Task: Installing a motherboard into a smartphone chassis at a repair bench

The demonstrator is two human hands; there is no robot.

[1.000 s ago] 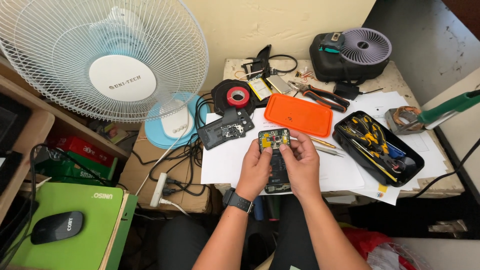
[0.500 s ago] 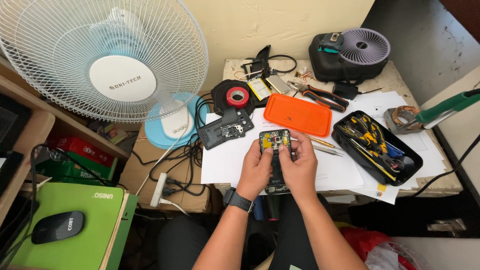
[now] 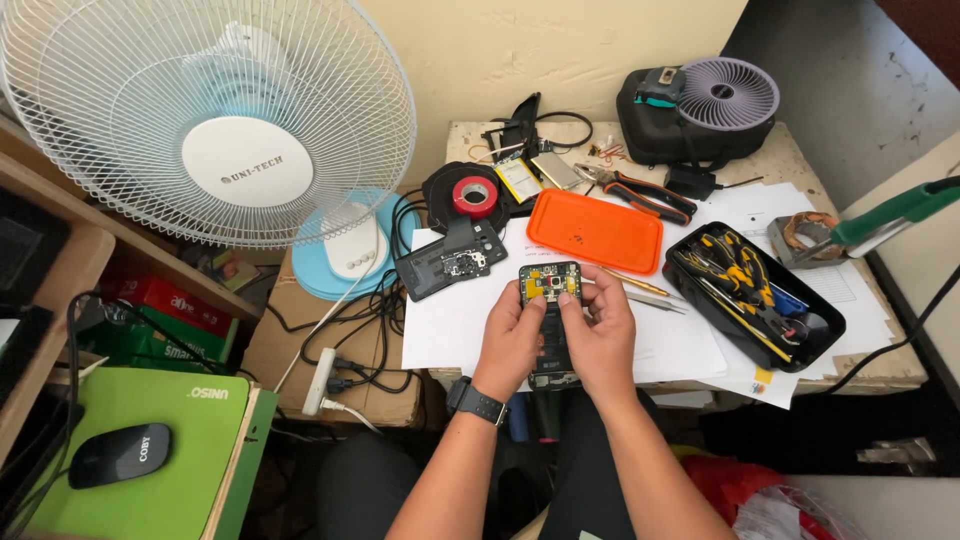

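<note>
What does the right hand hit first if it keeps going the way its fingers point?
Probably the orange tray: the right hand, gripping the opened phone, points up-table toward it. Depth is unclear, so it might pass above.

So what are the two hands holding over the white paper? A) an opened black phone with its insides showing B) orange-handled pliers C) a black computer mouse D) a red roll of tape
A: the left hand and right hand both grip the opened black phone, its circuit parts showing, above the white paper sheets.
</note>
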